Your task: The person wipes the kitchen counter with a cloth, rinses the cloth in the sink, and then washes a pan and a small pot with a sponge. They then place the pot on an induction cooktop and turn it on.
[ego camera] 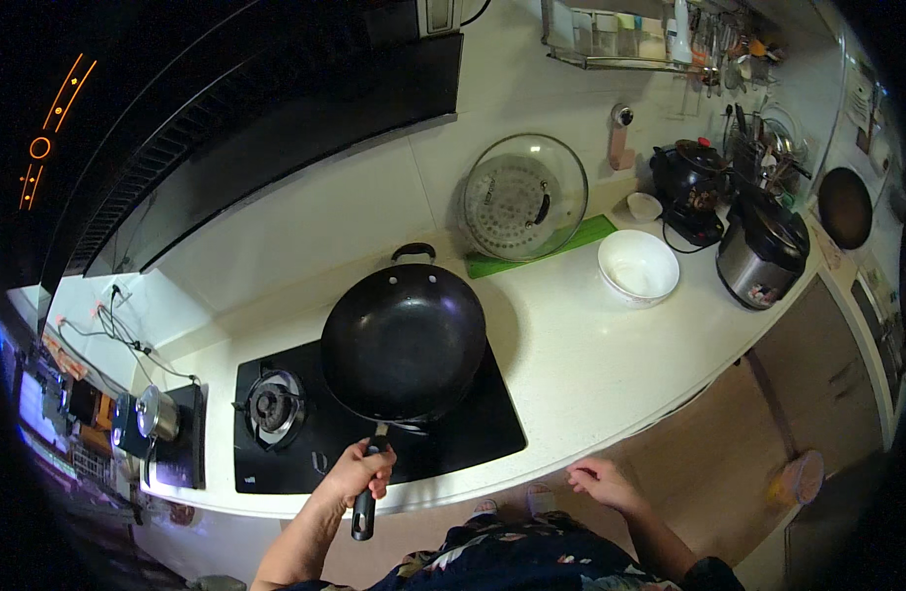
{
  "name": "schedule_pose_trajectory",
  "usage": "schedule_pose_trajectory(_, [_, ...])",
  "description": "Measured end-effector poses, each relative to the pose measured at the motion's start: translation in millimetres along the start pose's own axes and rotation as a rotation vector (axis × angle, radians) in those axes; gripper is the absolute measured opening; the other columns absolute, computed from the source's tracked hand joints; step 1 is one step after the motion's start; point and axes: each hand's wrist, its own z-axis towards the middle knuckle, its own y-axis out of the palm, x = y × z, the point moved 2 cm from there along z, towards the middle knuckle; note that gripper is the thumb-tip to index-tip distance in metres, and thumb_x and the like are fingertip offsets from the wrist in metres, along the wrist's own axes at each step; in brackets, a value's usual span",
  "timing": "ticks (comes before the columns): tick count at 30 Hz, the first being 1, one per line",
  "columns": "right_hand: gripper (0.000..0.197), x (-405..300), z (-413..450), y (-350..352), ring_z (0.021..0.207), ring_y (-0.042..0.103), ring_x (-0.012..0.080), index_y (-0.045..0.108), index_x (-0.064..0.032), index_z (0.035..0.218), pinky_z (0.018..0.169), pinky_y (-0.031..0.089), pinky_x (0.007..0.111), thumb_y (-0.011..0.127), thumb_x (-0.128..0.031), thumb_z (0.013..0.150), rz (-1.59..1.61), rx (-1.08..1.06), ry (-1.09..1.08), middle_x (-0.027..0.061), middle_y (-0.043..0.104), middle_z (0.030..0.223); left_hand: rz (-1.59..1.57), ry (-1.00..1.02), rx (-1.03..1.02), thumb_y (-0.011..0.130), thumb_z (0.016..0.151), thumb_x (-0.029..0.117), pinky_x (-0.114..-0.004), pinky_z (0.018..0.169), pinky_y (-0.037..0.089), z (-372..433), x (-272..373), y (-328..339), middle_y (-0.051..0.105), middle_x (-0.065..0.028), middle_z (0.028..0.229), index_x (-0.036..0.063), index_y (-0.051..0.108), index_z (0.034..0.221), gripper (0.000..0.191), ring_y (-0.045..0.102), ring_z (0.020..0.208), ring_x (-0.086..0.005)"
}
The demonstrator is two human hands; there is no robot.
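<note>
My left hand (364, 470) is closed around the black handle (363, 513) of a large dark wok (403, 343). The wok rests over the right side of a black glass gas hob (460, 436) and looks empty inside; the burner beneath it is hidden. At the far rim of the wok is a small black loop handle (414, 250). My right hand (597, 480) hangs just off the counter's front edge, its fingers loosely curled, touching nothing that I can see. Behind and to the right of the wok, a glass lid (527, 198) leans upright against the wall.
The left burner (270, 408) is uncovered. On the pale counter (564, 362) stand a white bowl (640, 267), a small bowl (644, 207), a green mat (593, 235), a dark electric pot (689, 177) and a rice cooker (763, 251). A small metal pot (157, 415) stands far left. A range hood (313, 111) overhangs the hob.
</note>
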Motion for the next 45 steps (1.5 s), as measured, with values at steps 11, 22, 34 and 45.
schedule_pose_trajectory(11, [0.032,85.7,-26.1,54.8,0.093,0.065,0.0308,0.066,-0.0048,0.108,0.079,0.052,0.040,0.056,-0.031,0.093,-0.232,0.154,0.014,0.0152,0.068,0.104,0.633,0.090,-0.301,0.063,0.087,0.006,-0.025,0.045,0.045,-49.3,39.6,10.7,0.059,-0.0074,0.070,0.0013,0.052,0.116,0.032,0.057,0.053,-0.0136])
schedule_pose_trajectory(22, [0.032,145.1,-130.5,-20.2,0.094,0.064,0.0388,0.066,-0.0064,0.108,0.082,0.051,0.047,0.062,-0.032,0.089,-0.475,0.787,-0.129,0.0199,0.067,0.103,0.909,0.105,-1.149,0.062,0.089,0.007,-0.026,0.044,0.037,16.2,19.4,244.7,0.050,0.0009,0.061,0.0014,0.044,0.135,0.050,0.045,0.046,-0.0081])
schedule_pose_trajectory(34, [0.037,259.9,-279.1,-196.1,0.077,0.069,0.0265,0.069,-0.0070,0.107,0.072,0.053,0.036,0.058,-0.039,0.091,-0.052,0.701,0.427,0.0128,0.071,0.084,1.027,-0.317,-1.208,0.064,0.090,0.010,-0.027,0.043,0.039,41.2,-61.3,607.2,0.048,-0.0025,0.059,0.0021,0.048,0.103,0.021,0.046,0.045,-0.0107])
schedule_pose_trajectory(45, [0.030,335.3,-350.0,-395.1,0.076,0.069,0.0203,0.066,-0.0021,0.109,0.071,0.055,0.033,0.063,-0.026,0.091,0.378,1.003,0.561,0.0129,0.071,0.087,0.925,-0.297,-1.236,0.062,0.089,0.009,-0.026,0.041,0.039,101.1,-84.9,892.3,0.047,-0.0013,0.064,0.0026,0.049,0.103,0.020,0.043,0.045,-0.0081])
